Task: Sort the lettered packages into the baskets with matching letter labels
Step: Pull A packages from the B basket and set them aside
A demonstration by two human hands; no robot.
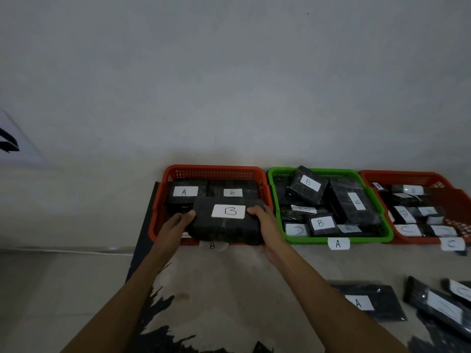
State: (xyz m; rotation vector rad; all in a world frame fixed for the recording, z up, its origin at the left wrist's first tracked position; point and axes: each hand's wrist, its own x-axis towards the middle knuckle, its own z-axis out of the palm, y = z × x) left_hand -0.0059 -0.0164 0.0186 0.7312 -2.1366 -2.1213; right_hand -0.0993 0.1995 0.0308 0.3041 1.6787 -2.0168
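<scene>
Two bare forearms, nearest the camera, reach forward from the near edge of the surface (229,271), pale with dark splashed markings.

Three baskets in a row along the far edge, against the wall:
- Left red basket (163,200), tag "B" at its near rim. Contents: one package marked "A" (185,192) at far left, one package marked "B" (233,192) beside it.
- Green basket (336,239), middle, tag "A" at its near rim. Contents: several dark packages, mostly marked "B", piled and tilted; one marked "C".
- Right red basket (382,178), tag "C" at its near rim, partly cut off at the right edge. Contents: mixed packages, labels partly blurred.

Held package (228,220): dark wrapped block, white label "B" facing up, over the near part of the left red basket.
- Left hand (178,222): closed around the block's left end, thumb on top.
- Right hand (265,220): closed around its right end, thumb on top.

Loose packages at the near right corner: flat package marked "A" (369,301); beside it a heap of dark packages (443,309), labels unclear.
</scene>
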